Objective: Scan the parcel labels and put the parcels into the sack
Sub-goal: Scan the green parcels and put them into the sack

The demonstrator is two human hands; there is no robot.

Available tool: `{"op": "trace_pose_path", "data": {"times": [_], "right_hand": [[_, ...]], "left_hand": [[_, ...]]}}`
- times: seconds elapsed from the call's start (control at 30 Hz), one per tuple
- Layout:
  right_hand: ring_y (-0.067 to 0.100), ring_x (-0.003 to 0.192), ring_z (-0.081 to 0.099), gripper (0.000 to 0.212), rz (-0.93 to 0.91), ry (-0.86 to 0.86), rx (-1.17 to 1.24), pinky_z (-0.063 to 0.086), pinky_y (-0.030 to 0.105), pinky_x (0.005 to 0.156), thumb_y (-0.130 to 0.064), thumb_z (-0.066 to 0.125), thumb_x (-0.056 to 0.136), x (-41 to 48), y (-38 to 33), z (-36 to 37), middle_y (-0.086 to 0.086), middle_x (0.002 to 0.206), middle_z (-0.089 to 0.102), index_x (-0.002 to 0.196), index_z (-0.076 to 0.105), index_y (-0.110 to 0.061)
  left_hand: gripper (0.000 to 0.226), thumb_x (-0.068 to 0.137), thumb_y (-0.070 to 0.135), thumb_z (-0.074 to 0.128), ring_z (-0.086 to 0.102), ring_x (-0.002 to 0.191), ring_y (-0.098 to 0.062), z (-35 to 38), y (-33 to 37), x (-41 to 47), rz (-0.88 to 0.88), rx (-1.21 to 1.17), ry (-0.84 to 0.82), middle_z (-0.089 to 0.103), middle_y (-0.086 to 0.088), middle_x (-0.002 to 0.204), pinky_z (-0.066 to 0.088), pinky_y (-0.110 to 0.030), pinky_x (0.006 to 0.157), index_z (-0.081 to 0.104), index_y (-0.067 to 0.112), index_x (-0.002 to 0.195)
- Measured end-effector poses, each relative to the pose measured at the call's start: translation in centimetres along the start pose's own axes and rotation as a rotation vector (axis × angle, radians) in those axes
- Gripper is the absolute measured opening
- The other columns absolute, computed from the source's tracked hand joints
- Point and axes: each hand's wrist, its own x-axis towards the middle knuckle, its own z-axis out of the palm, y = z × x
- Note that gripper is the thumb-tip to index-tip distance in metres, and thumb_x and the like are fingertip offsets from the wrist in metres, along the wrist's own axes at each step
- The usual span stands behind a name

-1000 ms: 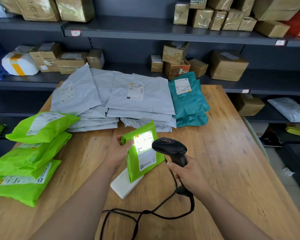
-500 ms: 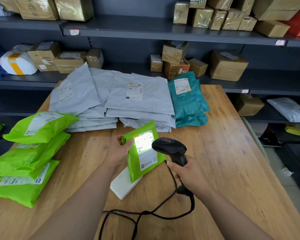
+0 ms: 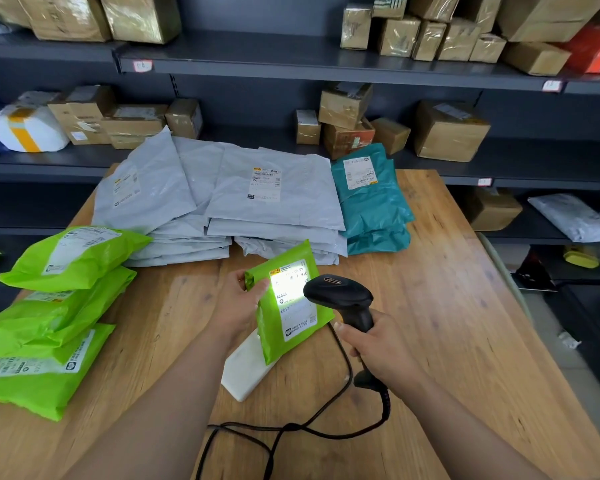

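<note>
My left hand [image 3: 238,306] grips a small green parcel [image 3: 274,327] by its left edge and holds it upright above the wooden table [image 3: 447,323]. Its white label faces me and is lit by a bright patch of scanner light. My right hand [image 3: 381,351] grips the handle of a black barcode scanner [image 3: 340,294], whose head points at the label from the right, close to it. The scanner's black cable [image 3: 291,427] loops over the table toward me. No sack is in view.
Green parcels [image 3: 56,306] are stacked at the table's left. Grey mailers [image 3: 222,202] and teal parcels [image 3: 371,199] are piled at the back. A white packet [image 3: 243,372] lies under the held parcel. Dark shelves [image 3: 291,60] with cardboard boxes stand behind and to the right.
The held parcel, both hands and the scanner stay almost still. The bright light patch stays on the label's upper part.
</note>
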Motion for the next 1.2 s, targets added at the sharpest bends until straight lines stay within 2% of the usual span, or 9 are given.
{"op": "trace_pose_path", "data": {"times": [0.13, 0.3, 0.53, 0.67, 0.87, 1.07, 1.2], "right_hand": [[0.014, 0.055, 0.052, 0.018, -0.001, 0.003, 0.009, 0.046, 0.023, 0.051, -0.017, 0.067, 0.087, 0.0, 0.2, 0.0, 0.001, 0.059, 0.049, 0.077, 0.057, -0.007], [0.015, 0.057, 0.052, 0.017, 0.013, 0.007, 0.012, 0.045, 0.026, 0.053, -0.018, 0.067, 0.086, 0.0, 0.1, 0.0, 0.0, 0.058, 0.048, 0.077, 0.057, -0.008], [0.016, 0.057, 0.053, 0.019, 0.011, 0.012, -0.024, 0.046, 0.028, 0.055, -0.019, 0.068, 0.086, -0.5, 0.0, -0.3, -0.001, 0.056, 0.049, 0.075, 0.056, -0.01], [0.016, 0.058, 0.053, 0.02, 0.002, 0.017, -0.029, 0.045, 0.026, 0.054, -0.018, 0.067, 0.087, -0.6, -0.2, -0.4, -0.002, 0.055, 0.049, 0.074, 0.055, -0.009], [0.018, 0.059, 0.052, 0.019, 0.009, 0.022, -0.033, 0.044, 0.029, 0.056, -0.018, 0.068, 0.086, -0.7, -0.5, -0.6, -0.001, 0.056, 0.049, 0.077, 0.056, -0.007], [0.017, 0.06, 0.05, 0.021, 0.012, 0.009, -0.029, 0.043, 0.024, 0.053, -0.018, 0.066, 0.087, -1.3, -0.7, -0.6, 0.003, 0.06, 0.048, 0.085, 0.059, 0.002], [0.015, 0.056, 0.05, 0.023, 0.011, 0.025, -0.046, 0.043, 0.029, 0.054, -0.02, 0.067, 0.087, -1.6, -0.9, -0.8, -0.002, 0.054, 0.047, 0.071, 0.053, -0.011]], "left_hand": [[0.026, 0.092, 0.011, 0.062, 0.066, 0.096, -0.026, 0.2, 0.4, -0.4, 0.004, -0.008, -0.006, 0.064, -0.009, 0.109, 0.056, -0.04, 0.082, 0.05, 0.008, 0.115], [0.03, 0.093, 0.01, 0.06, 0.066, 0.09, -0.022, 0.4, 0.4, -0.6, -0.005, -0.046, -0.031, 0.063, -0.011, 0.113, 0.053, -0.029, 0.063, 0.047, 0.005, 0.12], [0.029, 0.092, 0.01, 0.061, 0.066, 0.095, -0.024, 0.3, 0.4, -0.7, 0.0, -0.049, -0.027, 0.062, -0.014, 0.117, 0.054, -0.031, 0.069, 0.047, 0.007, 0.117], [0.027, 0.093, 0.009, 0.06, 0.066, 0.088, -0.02, 0.4, 0.6, -0.9, -0.002, -0.055, -0.033, 0.062, -0.013, 0.114, 0.052, -0.028, 0.062, 0.046, 0.008, 0.116], [0.027, 0.093, 0.009, 0.06, 0.065, 0.084, -0.016, 0.5, 0.6, -1.1, -0.003, -0.052, -0.039, 0.061, -0.011, 0.113, 0.051, -0.026, 0.058, 0.045, 0.008, 0.116], [0.031, 0.093, 0.008, 0.06, 0.064, 0.09, -0.019, 0.2, 0.4, -0.7, 0.02, -0.063, -0.026, 0.061, -0.015, 0.119, 0.052, -0.027, 0.067, 0.046, 0.004, 0.121], [0.036, 0.093, 0.009, 0.059, 0.064, 0.091, -0.018, -0.1, 0.2, -0.4, -0.014, -0.095, -0.019, 0.06, -0.012, 0.119, 0.051, -0.027, 0.065, 0.044, 0.005, 0.126]]}}
